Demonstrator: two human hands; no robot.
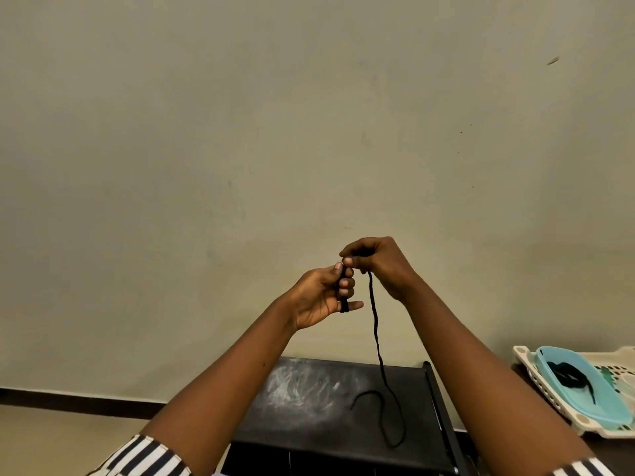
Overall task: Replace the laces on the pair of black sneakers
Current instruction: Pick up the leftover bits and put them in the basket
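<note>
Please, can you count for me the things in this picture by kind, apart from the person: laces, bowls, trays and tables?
Black shoelaces: 2, one held up by the left hand and right hand, one lying in the bowl
Light blue plastic bowl: 1
White perforated plastic tray: 1
Black scuffed table: 1
Total: 5

we find no text, label, brand, number or sign that can be read anywhere in this view.
</note>
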